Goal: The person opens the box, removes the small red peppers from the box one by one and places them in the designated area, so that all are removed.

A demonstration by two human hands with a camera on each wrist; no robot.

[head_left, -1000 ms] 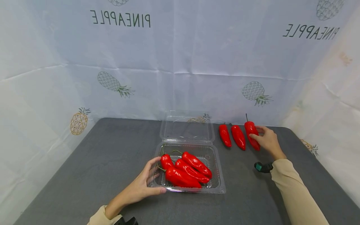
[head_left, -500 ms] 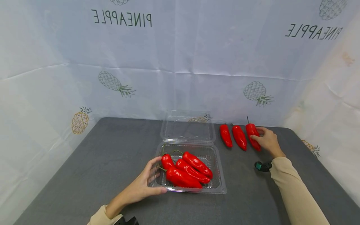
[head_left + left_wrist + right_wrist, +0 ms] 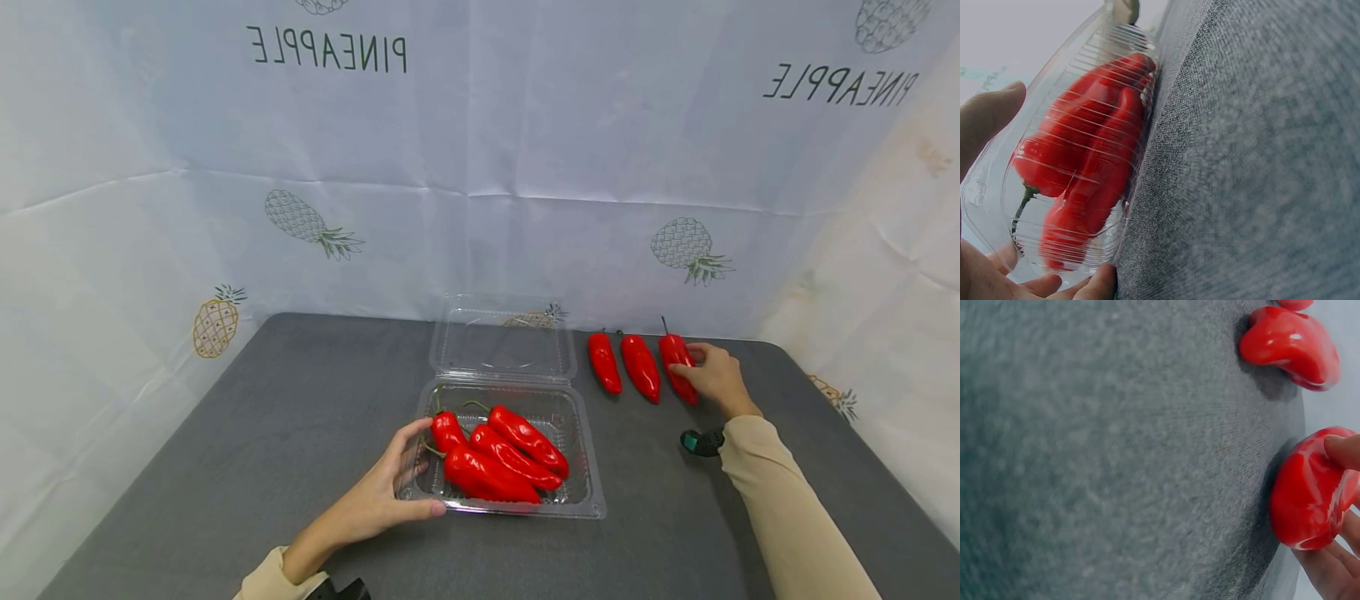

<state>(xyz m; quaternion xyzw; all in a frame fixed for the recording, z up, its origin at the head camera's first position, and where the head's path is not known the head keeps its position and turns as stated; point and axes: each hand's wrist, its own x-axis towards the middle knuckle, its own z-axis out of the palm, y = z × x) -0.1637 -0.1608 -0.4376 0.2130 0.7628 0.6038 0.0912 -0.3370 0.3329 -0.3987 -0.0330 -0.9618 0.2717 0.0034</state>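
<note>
A clear plastic clamshell container [image 3: 591, 467] lies on the table with several red peppers [image 3: 487, 475] inside. Its lid [image 3: 480, 350] is flipped back, away from the person. My left hand [image 3: 363, 504] holds the near left corner, thumb at the front rim and fingers along the left wall; in the left wrist view the peppers show through that wall. To the right, my right hand [image 3: 718, 379] grips a red pepper [image 3: 1304, 500] between thumb and fingers, its stem pointing away. Two more red peppers, one on the left [image 3: 604, 363] and one nearer [image 3: 641, 368], lie in a row beside it.
The dark grey table [image 3: 225, 467] ends at the back against a white curtain [image 3: 495, 150] printed with pineapples. A black wrist strap [image 3: 702, 442] with a green patch is on the right wrist.
The pepper in my right hand has come slightly toward the person, roughly level with the other two. My left hand and the container keep their places.
</note>
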